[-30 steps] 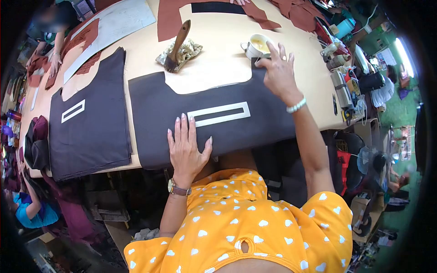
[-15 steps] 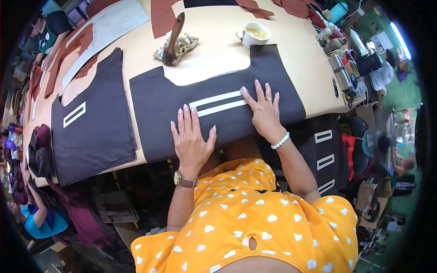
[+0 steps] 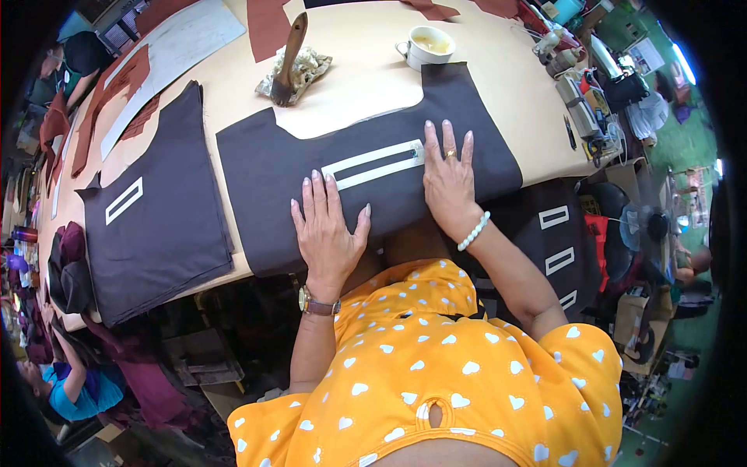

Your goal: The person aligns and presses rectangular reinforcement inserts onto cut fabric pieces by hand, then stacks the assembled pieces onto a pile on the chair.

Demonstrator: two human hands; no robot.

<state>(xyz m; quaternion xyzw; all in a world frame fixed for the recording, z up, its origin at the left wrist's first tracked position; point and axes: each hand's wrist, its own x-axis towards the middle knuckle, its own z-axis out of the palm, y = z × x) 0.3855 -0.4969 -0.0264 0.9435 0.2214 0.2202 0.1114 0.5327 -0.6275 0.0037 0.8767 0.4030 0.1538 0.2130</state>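
Note:
A dark fabric panel lies at the table's near edge, its lower part hanging over. On it is a white rectangular strip frame with a dark slot down its middle. My left hand rests flat on the panel, fingertips at the frame's left end. My right hand lies flat at the frame's right end, fingers stretched out. A greyish smudge shows on the frame's right end. Beyond the panel, a wooden-handled brush stands on a crumpled whitish lump. A white cup holds something pale yellow.
Left of me lies a stack of dark panels with a smaller white frame. Rust-coloured pieces and a pale pattern sheet lie farther off. Dark fabric with several white frames hangs at right. Two other people are at the left.
My right hand has shifted slightly right, uncovering the frame's right end, and its fingers now point straighter ahead. My left hand stays in place. The view has tilted a little.

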